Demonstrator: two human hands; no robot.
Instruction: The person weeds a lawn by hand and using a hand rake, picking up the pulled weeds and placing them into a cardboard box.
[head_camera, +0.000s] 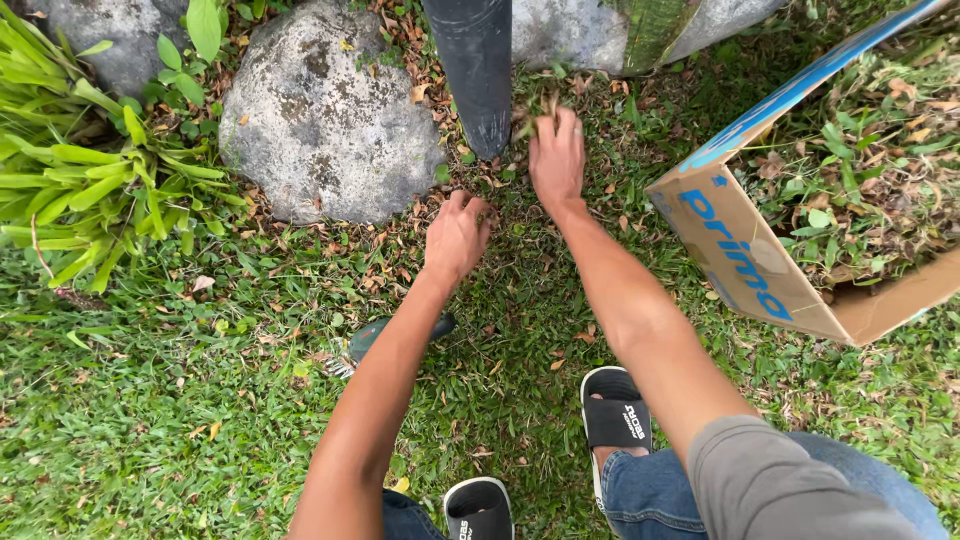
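My left hand (457, 235) reaches down to the grass, its fingers curled into the dry brown leaves (495, 185) at the foot of a dark post (478, 70). My right hand (556, 155) is a little farther out, closed on a small bunch of dead leaves (540, 108) right beside the post's base. A cardboard box (740, 250) with blue print lies open at the right, filled with pulled weeds and dry leaves (860, 170).
A large grey rock (325, 115) sits left of the post, with more rocks behind. A leafy green plant (90, 180) grows at the far left. A small hand tool (375, 340) lies on the grass under my left forearm. My feet wear black sandals (615, 415).
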